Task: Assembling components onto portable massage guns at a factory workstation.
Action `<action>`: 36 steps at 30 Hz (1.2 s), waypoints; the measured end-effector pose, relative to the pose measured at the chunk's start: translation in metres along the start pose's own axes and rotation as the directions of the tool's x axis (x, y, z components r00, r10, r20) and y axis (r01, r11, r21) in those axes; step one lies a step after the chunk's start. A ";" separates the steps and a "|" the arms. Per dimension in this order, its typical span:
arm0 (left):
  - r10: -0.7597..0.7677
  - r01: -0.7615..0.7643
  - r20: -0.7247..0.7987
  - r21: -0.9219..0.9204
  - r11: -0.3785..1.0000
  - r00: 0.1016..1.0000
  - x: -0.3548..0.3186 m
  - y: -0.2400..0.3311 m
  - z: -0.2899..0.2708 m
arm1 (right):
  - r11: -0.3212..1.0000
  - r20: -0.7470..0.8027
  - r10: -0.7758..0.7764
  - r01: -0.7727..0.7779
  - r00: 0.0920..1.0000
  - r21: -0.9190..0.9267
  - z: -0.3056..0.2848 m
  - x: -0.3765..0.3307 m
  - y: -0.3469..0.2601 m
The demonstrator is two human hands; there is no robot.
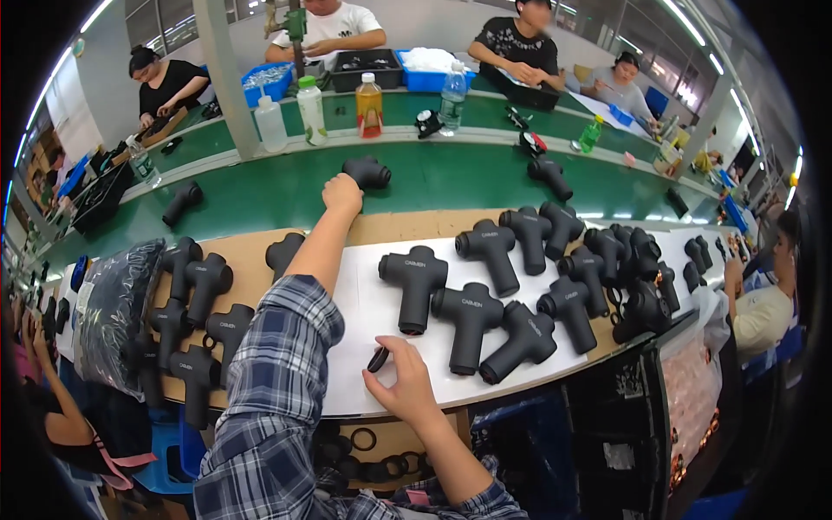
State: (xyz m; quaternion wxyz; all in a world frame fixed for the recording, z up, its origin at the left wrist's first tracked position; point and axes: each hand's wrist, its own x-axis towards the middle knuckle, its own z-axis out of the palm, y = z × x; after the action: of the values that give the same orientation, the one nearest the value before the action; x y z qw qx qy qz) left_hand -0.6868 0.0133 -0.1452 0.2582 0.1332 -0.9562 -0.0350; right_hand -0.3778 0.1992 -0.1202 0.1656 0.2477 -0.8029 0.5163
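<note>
- Nearest to us, we see our right hand resting on the white sheet at the front of the bench, fingers curled, pinching a small black ring between thumb and forefinger.
- Just beyond that hand, black massage guns lie in a close cluster on the sheet and run off to the right.
- To our left, more black guns lie on the brown board beside a dark plastic bag.
- Our left arm in its plaid sleeve stretches forward across the bench.
- Further out, our left hand is closed on the handle of a single massage gun lying on the green conveyor belt.
- Beyond the belt stand bottles, with other people seated at the far side.
</note>
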 end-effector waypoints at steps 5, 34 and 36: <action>-0.033 0.111 0.299 -0.247 0.963 0.954 0.003 0.023 -0.049 | 0.997 0.001 0.064 -0.064 0.998 0.038 0.002 -0.002 0.006; -0.179 0.147 0.193 0.170 0.974 0.965 -0.031 -0.183 -0.175 | 0.979 0.007 0.159 -0.158 0.987 0.127 0.004 -0.005 -0.008; -0.320 0.285 0.140 0.219 0.933 0.937 0.006 -0.214 -0.146 | 0.997 0.019 0.079 -0.080 0.997 0.023 0.003 0.000 -0.008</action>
State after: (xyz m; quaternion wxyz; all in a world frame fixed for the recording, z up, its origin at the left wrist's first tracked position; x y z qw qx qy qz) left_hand -0.5671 -0.1937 -0.0450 0.1514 0.3005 -0.9417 0.0084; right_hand -0.3729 0.1940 -0.1153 0.1349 0.2220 -0.8073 0.5299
